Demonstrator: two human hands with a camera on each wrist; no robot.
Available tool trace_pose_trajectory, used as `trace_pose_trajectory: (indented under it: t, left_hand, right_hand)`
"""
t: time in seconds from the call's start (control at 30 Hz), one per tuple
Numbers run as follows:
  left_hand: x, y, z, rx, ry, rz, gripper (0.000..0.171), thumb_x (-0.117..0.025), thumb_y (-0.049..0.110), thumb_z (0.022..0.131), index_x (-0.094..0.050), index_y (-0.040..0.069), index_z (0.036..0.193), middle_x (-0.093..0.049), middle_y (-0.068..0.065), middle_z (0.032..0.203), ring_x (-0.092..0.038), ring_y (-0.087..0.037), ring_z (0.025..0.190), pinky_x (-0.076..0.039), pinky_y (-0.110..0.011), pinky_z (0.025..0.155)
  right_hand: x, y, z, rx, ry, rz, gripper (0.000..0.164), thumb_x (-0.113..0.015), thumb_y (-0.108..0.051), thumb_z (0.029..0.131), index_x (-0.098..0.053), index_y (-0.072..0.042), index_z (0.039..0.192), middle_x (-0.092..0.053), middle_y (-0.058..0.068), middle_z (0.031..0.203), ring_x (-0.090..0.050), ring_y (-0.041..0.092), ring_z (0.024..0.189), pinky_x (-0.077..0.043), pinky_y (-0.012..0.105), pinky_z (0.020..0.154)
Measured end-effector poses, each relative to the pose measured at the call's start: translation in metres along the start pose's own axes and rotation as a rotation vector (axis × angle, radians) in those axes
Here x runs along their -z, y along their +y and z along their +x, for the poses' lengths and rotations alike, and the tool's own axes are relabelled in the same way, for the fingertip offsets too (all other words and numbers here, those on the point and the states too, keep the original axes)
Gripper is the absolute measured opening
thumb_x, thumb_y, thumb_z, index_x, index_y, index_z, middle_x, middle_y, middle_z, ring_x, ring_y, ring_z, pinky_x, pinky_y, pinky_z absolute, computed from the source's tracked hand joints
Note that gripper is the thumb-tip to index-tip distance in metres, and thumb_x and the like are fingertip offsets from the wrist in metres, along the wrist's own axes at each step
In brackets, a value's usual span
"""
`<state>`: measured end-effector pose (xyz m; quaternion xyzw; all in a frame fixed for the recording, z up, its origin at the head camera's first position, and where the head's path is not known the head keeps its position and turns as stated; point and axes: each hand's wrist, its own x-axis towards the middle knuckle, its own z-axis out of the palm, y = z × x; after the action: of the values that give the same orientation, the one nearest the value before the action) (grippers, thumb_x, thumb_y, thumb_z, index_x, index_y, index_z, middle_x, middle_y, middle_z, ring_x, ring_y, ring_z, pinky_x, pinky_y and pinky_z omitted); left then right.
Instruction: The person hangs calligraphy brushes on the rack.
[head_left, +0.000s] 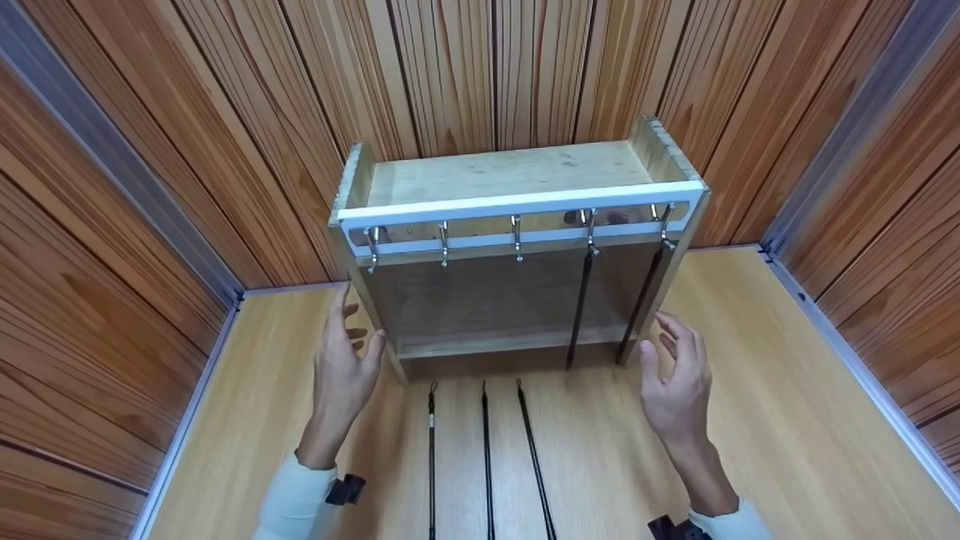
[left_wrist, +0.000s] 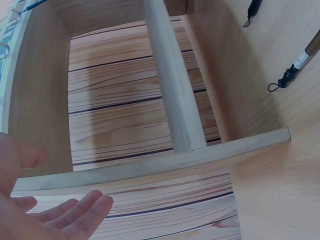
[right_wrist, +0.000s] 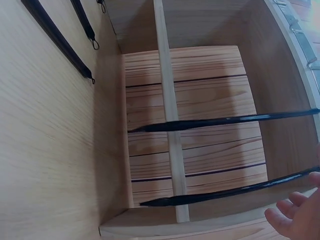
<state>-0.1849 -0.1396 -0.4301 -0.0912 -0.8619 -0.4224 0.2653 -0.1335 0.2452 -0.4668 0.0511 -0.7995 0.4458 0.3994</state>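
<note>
A wooden rack (head_left: 517, 300) with a white strip of metal hooks (head_left: 517, 236) along its top front edge stands before me. Two dark calligraphy brushes hang tip down from the two rightmost hooks, the inner brush (head_left: 579, 311) and the outer brush (head_left: 640, 307). My left hand (head_left: 345, 375) is beside the rack's left upright, fingers apart and nothing in it. On the other side, my right hand (head_left: 679, 382) is close to the right upright, also holding nothing. Whether either hand touches the wood, I cannot tell.
Three more brushes lie on the table in front of the rack: a left brush (head_left: 432, 457), a middle brush (head_left: 487, 457) and a right brush (head_left: 535, 457), loops toward the rack. Wood-plank walls (head_left: 450, 67) enclose the table (head_left: 765, 405) at the back and sides.
</note>
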Motion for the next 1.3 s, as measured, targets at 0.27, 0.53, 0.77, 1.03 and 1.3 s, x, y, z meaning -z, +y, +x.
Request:
trace_pose_trajectory:
  t: [0.27,0.53,0.77,1.03,1.3]
  left_hand:
    - [0.009,0.009,-0.006,0.002,-0.023,0.005,0.076,-0.071,-0.003,0.089,-0.032,0.003,0.153,-0.054,-0.027,0.131,-0.066,-0.039,0.095,-0.057,-0.052,0.081]
    - [0.025,0.012,-0.015,-0.048,-0.017,0.015,0.076,-0.073,-0.006,0.086,-0.034,0.001,0.151,-0.055,-0.027,0.130,-0.067,-0.039,0.094,-0.057,-0.054,0.079]
    - [0.027,0.015,-0.021,-0.014,-0.031,0.027,0.078,-0.074,-0.006,0.085,-0.034,0.002,0.151,-0.057,-0.026,0.129,-0.068,-0.039,0.094,-0.058,-0.053,0.080]
    - [0.029,0.018,-0.031,0.079,-0.088,0.032,0.078,-0.072,-0.004,0.088,-0.032,0.006,0.153,-0.056,-0.025,0.129,-0.066,-0.035,0.093,-0.059,-0.048,0.077]
    - [0.034,0.007,-0.046,0.201,-0.165,0.029,0.074,-0.071,0.001,0.091,-0.033,0.008,0.154,-0.062,-0.021,0.119,-0.068,-0.028,0.087,-0.059,-0.038,0.069]
  right_hand:
    - [0.007,0.007,0.011,-0.039,0.030,0.007,0.037,-0.056,0.005,0.098,-0.051,0.009,0.134,-0.053,0.022,0.132,-0.051,0.035,0.124,-0.043,0.022,0.102]
    - [0.010,-0.004,0.027,-0.124,0.035,0.041,0.041,-0.055,0.010,0.096,-0.046,0.013,0.136,-0.051,0.027,0.135,-0.051,0.040,0.125,-0.043,0.012,0.094]
    - [0.011,0.019,0.035,-0.265,-0.015,0.058,0.053,-0.060,0.002,0.096,-0.042,0.002,0.146,-0.049,0.014,0.142,-0.052,0.034,0.127,-0.050,0.027,0.096]
    - [0.010,0.025,0.043,-0.272,-0.021,0.090,0.054,-0.060,0.003,0.096,-0.040,0.002,0.146,-0.050,0.016,0.140,-0.052,0.033,0.127,-0.049,0.029,0.098]
    - [0.011,-0.003,0.054,-0.235,-0.009,0.122,0.051,-0.058,0.008,0.095,-0.041,0.008,0.143,-0.051,0.025,0.137,-0.051,0.042,0.125,-0.049,0.030,0.099]
